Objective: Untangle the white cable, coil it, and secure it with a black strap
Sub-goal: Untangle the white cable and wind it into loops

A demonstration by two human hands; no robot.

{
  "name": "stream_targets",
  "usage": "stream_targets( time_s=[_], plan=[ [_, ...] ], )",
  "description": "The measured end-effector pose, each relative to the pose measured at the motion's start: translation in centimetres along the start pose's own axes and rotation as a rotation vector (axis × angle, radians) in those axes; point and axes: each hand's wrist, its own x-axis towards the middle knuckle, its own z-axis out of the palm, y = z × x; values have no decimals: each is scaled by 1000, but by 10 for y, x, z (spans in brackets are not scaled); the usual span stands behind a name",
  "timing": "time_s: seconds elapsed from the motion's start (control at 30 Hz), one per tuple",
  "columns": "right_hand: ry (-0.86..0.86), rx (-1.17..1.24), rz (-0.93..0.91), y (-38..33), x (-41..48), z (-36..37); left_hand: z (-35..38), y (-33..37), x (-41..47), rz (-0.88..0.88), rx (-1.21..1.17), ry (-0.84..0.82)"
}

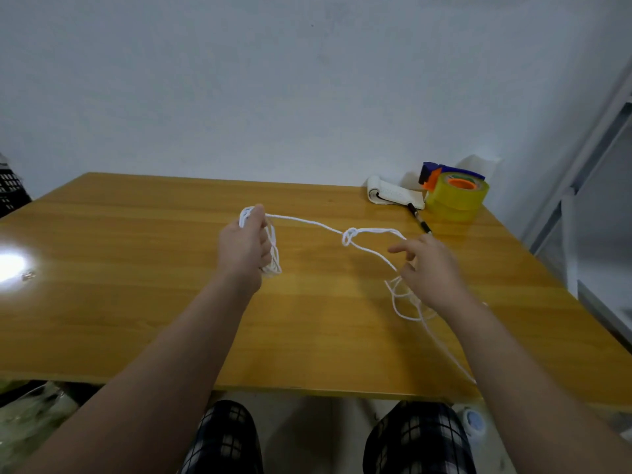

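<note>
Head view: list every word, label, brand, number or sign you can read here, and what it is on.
None can be read.
White pad at the far right of the table: faint grey marks, too blurred to read.
Tape roll: a coloured label on the core, too small to read.
Pen, cable, wall: no text visible.

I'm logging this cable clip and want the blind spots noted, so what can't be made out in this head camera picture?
- Black strap: none visible anywhere on the yellow wooden table.
- Thin white cable: its tail runs behind the right forearm, so its end is hidden.
- Right hand: motion-blurred; its grip on the cable is unclear.
- Coiled loops in the left hand: count hidden behind the hand.
- White knot: too small to read its structure.
</note>
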Motion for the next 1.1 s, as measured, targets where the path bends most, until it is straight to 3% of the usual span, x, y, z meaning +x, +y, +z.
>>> stream_targets(
  time_s=[0.07, 0.17, 0.43, 0.63, 0.77, 0.8, 0.87, 0.97, 1.03, 1.1],
  plan=[
    [29, 396, 68, -9, -3, 2, 0, -4, -3, 8, 76, -48],
    [48, 611, 34, -26, -8, 1, 1, -8, -7, 10, 225, -70],
    [56, 462, 57, -55, -11, 5, 28, -13, -45, -81, 375, -333],
    [44, 355, 122, -62, -10, 7, 31, -9, -52, -83, 287, -419],
    [-33, 139, 132, -68, -10, 7, 30, -14, -54, -26, 430, -389],
    [-67, 206, 78, -71, -11, 6, 31, -16, -53, -3, 473, -358],
    [-191, 575, 12, -76, -13, 4, 31, -20, -50, 31, 510, -310],
    [-293, 1090, 113, -76, -16, 0, 25, -18, -46, 83, 592, -346],
    [-259, 1240, 164, -74, -13, -2, 21, -16, -45, 148, 651, -412],
    [-171, 1218, 176, -73, -10, -5, 17, -16, -46, 233, 684, -437]
  ],
)
